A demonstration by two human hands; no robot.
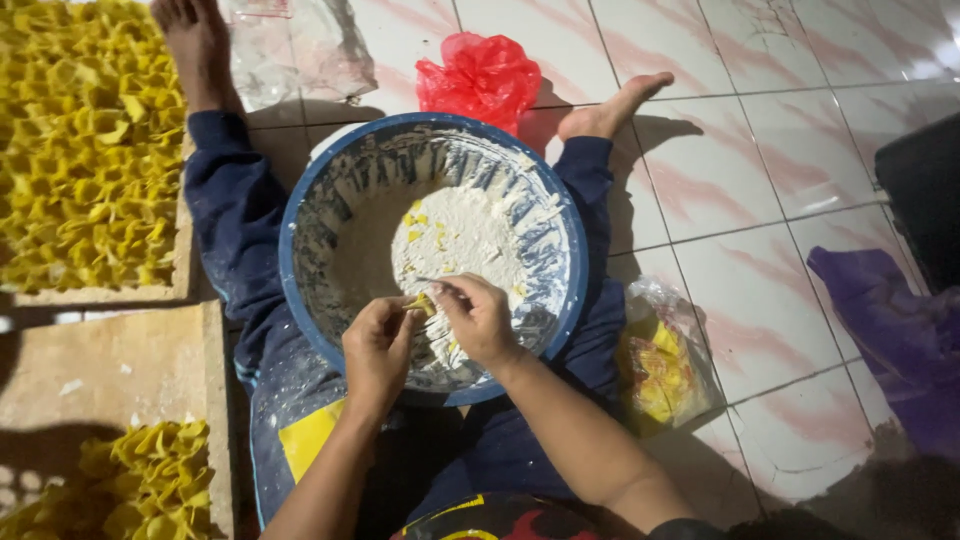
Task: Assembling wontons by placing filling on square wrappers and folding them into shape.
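1. While both hands meet at frame centre over the blue basin (300, 300) of flour, left hand (378, 350) and right hand (478, 318) pinch one small yellow dough piece (421, 303).
2. Shaping seems underway; finishing calls for a gentle fingertip fold.

The blue plastic basin (300, 215) is looking smooth but dusted with matt white flour (465, 235), the tiled floor (760, 150) is shining glossy, the red bag (480, 75) is showing thin crinkled plastic, and the wooden trays (110, 365) are appearing rough and dull.
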